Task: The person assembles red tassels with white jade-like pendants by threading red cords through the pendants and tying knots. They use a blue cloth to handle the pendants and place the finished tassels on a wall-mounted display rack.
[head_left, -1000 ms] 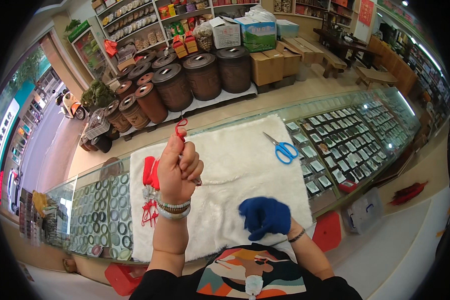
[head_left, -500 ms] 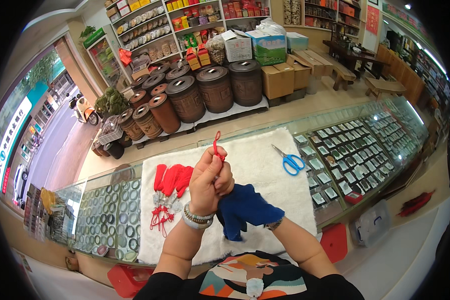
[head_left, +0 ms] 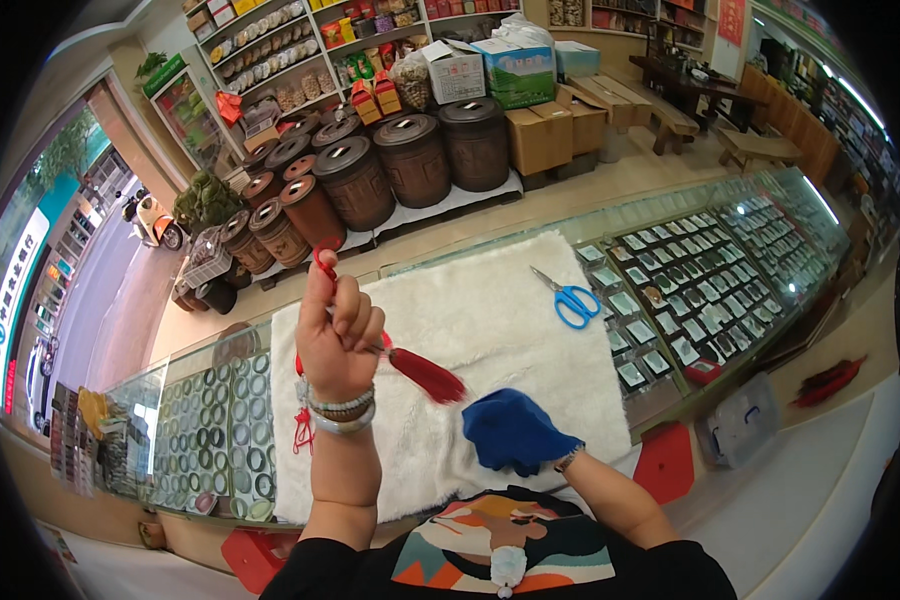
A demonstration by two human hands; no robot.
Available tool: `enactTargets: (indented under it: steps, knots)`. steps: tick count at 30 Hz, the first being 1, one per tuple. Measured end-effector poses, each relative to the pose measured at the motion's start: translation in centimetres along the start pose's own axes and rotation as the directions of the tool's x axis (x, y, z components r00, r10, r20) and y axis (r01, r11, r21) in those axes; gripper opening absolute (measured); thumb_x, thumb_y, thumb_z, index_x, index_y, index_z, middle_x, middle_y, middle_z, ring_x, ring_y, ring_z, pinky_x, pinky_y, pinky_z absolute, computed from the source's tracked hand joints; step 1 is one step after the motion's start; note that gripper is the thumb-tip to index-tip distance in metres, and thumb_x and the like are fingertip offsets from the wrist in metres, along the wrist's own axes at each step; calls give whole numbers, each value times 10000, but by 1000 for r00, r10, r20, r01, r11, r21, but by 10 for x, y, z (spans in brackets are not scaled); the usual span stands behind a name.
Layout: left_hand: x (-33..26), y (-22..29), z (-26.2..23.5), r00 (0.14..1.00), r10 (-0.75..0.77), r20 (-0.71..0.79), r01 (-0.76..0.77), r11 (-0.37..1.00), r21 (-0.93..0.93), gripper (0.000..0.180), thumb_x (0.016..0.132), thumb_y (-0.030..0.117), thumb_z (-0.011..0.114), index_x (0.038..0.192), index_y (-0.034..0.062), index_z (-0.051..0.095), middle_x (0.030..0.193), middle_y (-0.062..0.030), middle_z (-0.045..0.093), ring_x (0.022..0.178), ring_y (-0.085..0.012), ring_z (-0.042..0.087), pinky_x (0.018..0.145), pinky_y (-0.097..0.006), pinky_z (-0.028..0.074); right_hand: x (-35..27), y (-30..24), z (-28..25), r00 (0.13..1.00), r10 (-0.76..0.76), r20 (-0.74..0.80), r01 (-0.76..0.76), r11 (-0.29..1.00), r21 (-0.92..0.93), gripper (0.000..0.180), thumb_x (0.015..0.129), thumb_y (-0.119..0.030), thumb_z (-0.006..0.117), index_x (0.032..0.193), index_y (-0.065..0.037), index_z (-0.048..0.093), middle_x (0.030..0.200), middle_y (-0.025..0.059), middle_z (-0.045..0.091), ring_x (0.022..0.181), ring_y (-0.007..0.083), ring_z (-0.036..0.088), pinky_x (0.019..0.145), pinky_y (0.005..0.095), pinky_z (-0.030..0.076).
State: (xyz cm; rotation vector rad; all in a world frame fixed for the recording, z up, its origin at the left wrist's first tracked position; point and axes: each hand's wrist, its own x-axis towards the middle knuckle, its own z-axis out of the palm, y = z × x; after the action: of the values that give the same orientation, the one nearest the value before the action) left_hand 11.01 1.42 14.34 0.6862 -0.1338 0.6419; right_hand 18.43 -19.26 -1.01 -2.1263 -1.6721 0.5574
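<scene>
Raised over the left half of the white fluffy mat [head_left: 490, 290], my left hand [head_left: 338, 335] is closed round the red cord [head_left: 325, 262] of a tassel pendant. A loop of that cord shows at the fingertip, and its dark red tassel [head_left: 428, 375] swings out to the right. My right hand is low over the mat, covered by blue fabric [head_left: 515, 432]. Whether this is a glove or a wrapped cloth, I cannot tell; the fingers are hidden. Red knotted cords [head_left: 303, 430] with pale pendants lie partly behind my left forearm.
Blue-handled scissors [head_left: 575, 305] lie at the mat's far right. Glass counters hold bangles [head_left: 210, 435] on the left and small pendants [head_left: 690, 290] on the right. Beyond stand brown lidded barrels [head_left: 355, 185] and cardboard boxes [head_left: 540, 138]. A red stool [head_left: 665, 465] is at near right.
My hands have drawn apart: the left moved left with the tassel pendant, the right moved away right with the blue fabric. The dark red tassel has come into view.
</scene>
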Motion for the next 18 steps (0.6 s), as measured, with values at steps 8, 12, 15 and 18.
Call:
enactTargets:
  steps: [8,12,15,18]
  knots:
    - [-2,-12,5,995,-92,34,83,974,211,241,1041,278,336,1138,107,475,551,39,339,414,-46,236,378,-195,237,12,-30,-57,695,-211,-688,288,958,-2,583,618,-196,823,1090,-7,539,1082,162,572,947,291,583,846,355,485]
    - [-13,-33,9,973,-143,179,87,953,292,306,1053,306,309,1173,96,497,554,46,334,405,-42,245,382,-201,237,53,-51,-77,641,-381,-667,542,839,42,413,688,-270,728,981,-32,560,962,152,572,887,306,567,802,376,468]
    - [-17,-37,6,971,-118,207,49,948,315,286,1056,311,283,1153,102,452,517,44,325,382,-49,227,371,-204,218,68,-60,-67,792,-196,-579,448,830,332,256,797,-335,606,826,-83,568,825,141,596,763,270,583,725,366,464]
    - [-21,-36,-7,978,-90,190,46,973,226,277,1064,267,253,1159,92,446,511,47,310,374,-47,213,362,-207,205,58,-66,-60,813,-97,-575,347,873,344,206,790,-292,589,742,-92,601,742,135,623,761,283,616,691,378,473]
